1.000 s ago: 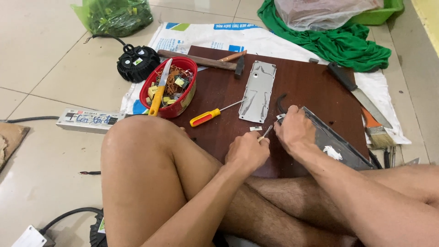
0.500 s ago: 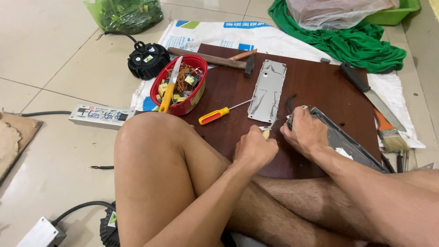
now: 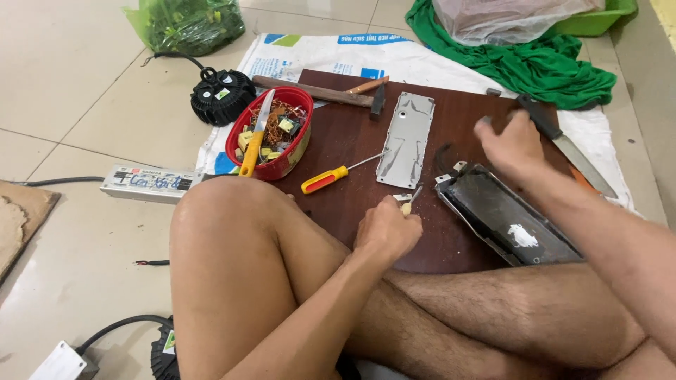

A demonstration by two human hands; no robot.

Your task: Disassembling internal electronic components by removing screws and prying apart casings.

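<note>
The left hand is clenched around a small tool whose metal tip pokes out toward the far side, resting on the brown board just left of the black casing. The right hand hangs raised above the casing's far end, blurred, fingers loosely curled and holding nothing that I can make out. Left of them lie a grey plate, a screwdriver and a red bowl with a knife, and another knife lies to the right.

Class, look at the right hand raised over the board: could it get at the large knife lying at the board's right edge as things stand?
Probably yes. The right hand hangs in the air just left of the knife, and nothing lies between them; its fingers look loosely curled around nothing.
</note>
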